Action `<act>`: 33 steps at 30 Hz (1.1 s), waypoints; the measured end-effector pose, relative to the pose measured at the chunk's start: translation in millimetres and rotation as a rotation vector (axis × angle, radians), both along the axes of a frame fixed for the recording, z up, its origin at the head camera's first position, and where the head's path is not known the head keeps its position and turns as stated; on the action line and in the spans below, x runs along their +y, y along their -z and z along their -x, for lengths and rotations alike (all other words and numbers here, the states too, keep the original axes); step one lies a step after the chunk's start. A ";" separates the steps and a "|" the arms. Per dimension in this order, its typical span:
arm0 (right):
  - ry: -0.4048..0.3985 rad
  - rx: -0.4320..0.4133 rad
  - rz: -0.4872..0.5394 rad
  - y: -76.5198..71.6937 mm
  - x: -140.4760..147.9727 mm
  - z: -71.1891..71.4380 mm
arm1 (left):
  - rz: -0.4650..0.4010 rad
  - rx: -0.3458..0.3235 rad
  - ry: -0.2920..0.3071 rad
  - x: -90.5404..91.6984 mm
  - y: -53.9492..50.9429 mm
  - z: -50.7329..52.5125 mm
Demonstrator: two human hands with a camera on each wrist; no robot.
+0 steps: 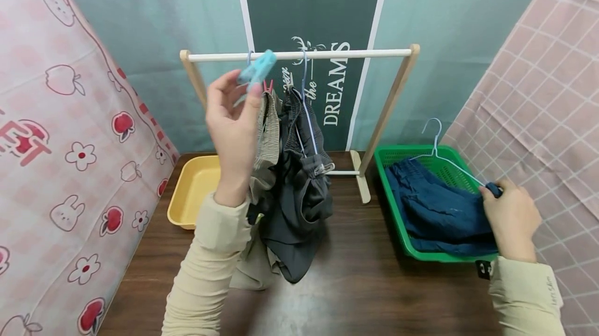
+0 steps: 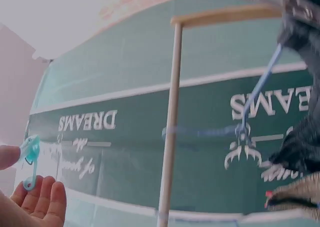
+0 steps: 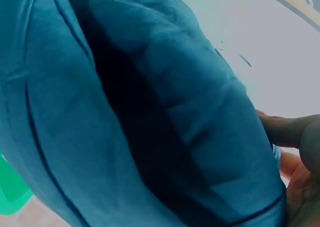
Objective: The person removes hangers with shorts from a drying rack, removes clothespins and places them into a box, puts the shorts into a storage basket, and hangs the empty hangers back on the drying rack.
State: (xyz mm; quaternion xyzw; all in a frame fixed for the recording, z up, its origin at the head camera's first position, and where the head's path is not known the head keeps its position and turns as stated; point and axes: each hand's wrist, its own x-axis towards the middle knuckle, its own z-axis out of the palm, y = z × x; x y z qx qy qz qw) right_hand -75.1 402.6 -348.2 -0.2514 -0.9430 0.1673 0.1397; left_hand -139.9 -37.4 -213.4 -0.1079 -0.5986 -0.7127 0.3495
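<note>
A light blue clothespin [image 1: 258, 68] is pinched between thumb and fingers of my left hand [image 1: 234, 128], raised in front of the rack's bar; the left wrist view shows the same clothespin [image 2: 31, 159] at the fingertips of that hand [image 2: 37, 202]. At the right, my right hand [image 1: 512, 216] pinches the waistband edge of dark blue trousers [image 1: 435, 206] together with the end of a light blue hanger [image 1: 436, 153]. In the right wrist view the blue cloth [image 3: 200, 102] fills most of the picture, my right hand [image 3: 295, 162] at its edge.
Grey trousers [image 1: 299, 211] and beige trousers [image 1: 269, 143] hang on the rack's white bar [image 1: 374, 54]. Behind my left arm is a yellow basin [image 1: 194, 190]. The green basket [image 1: 407, 242] holds the blue trousers, beside the pink checked cloth [image 1: 552, 117].
</note>
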 end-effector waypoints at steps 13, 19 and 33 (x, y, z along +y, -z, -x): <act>0.121 -0.011 0.073 8.1 16.5 2.5 | -0.232 -0.077 -0.182 -70.6 27.5 18.7; 0.168 -0.007 0.087 11.4 24.8 -2.3 | -0.284 -0.197 -0.240 -99.8 60.5 35.4; 0.296 0.196 0.093 16.8 24.5 -14.7 | 0.035 -0.715 -0.483 -151.4 184.0 59.1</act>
